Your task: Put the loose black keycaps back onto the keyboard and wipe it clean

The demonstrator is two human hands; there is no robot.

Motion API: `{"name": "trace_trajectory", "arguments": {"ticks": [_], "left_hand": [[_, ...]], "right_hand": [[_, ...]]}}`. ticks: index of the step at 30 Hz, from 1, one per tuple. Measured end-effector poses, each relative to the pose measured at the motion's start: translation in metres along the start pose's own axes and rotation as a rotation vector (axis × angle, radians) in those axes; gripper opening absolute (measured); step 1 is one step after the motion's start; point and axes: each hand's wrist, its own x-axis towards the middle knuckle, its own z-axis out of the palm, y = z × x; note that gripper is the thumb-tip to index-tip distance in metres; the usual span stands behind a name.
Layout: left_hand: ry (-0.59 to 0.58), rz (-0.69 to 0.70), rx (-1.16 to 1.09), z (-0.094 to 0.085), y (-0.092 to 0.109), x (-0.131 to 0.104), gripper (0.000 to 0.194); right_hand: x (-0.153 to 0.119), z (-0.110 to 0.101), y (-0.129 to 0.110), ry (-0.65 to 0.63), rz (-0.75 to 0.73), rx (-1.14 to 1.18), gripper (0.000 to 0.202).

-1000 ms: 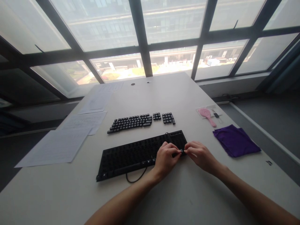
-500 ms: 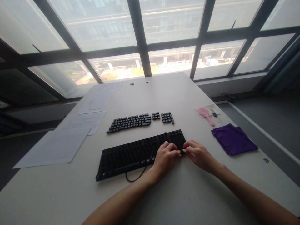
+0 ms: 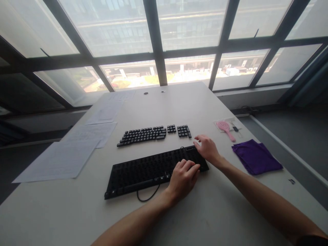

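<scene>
A black keyboard (image 3: 143, 169) lies at a slant on the white table, its key area looking stripped of caps. My left hand (image 3: 183, 176) rests over its lower right part, fingers curled and closed. What lies under those fingertips, if anything, is hidden. Above the keyboard's upper right corner hovers my right hand (image 3: 207, 147), thumb and forefinger apart, with nothing visible between them. Just beyond the keyboard, loose black keycaps stand in three groups: a large main block (image 3: 143, 135), a small cluster (image 3: 171, 128) and a number-pad block (image 3: 183, 131) nearest my right hand.
Printed papers (image 3: 58, 160) run along the table's left side. On the right lie a folded purple cloth (image 3: 256, 157), a pink round-headed tool (image 3: 224, 128) on a clear bag, and a small black item (image 3: 235, 128) beside it. A black cable (image 3: 148, 199) loops out at the keyboard's near edge.
My right hand has lifted off the keyboard's right end and moved up and away toward the number-pad keycaps, its fingers parting. The left hand stays on the keyboard, slightly shifted.
</scene>
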Motion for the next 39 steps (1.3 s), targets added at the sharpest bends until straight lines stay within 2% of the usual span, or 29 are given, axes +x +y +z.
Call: {"name": "trace_trajectory", "arguments": {"ticks": [3,6,10,14,17,21,25,27,30,39], "left_hand": [[0.010,-0.010,-0.008,0.000,-0.001,-0.001,0.018],[0.023,-0.017,-0.017,-0.001,-0.002,-0.001,0.016],[0.019,-0.018,-0.039,-0.001,-0.002,-0.001,0.016],[0.021,-0.010,-0.042,-0.001,-0.002,-0.001,0.016],[0.016,-0.004,-0.043,-0.002,-0.002,-0.001,0.016],[-0.012,-0.008,-0.048,-0.001,-0.002,-0.001,0.017],[-0.062,-0.011,-0.010,0.001,-0.003,-0.002,0.019],[-0.078,-0.002,0.010,0.002,-0.002,-0.001,0.021],[-0.093,0.021,0.044,0.001,-0.001,0.000,0.024],[-0.135,0.040,0.066,-0.001,0.000,0.001,0.026]], "right_hand": [[0.031,0.015,-0.008,-0.052,0.061,-0.115,0.015],[0.046,0.025,-0.013,-0.092,0.082,-0.199,0.016],[0.052,0.030,-0.012,-0.150,0.111,-0.282,0.009],[0.048,0.019,-0.004,-0.141,0.119,-0.299,0.014],[0.028,-0.001,0.005,-0.050,0.097,-0.229,0.020],[-0.030,-0.027,0.015,0.074,0.031,0.007,0.030],[-0.099,-0.029,0.015,0.091,0.021,0.210,0.030],[-0.121,-0.024,0.012,0.089,0.052,0.248,0.031],[-0.132,-0.018,0.009,0.096,0.093,0.277,0.033],[-0.123,-0.010,0.017,0.101,0.125,0.307,0.033]]}}
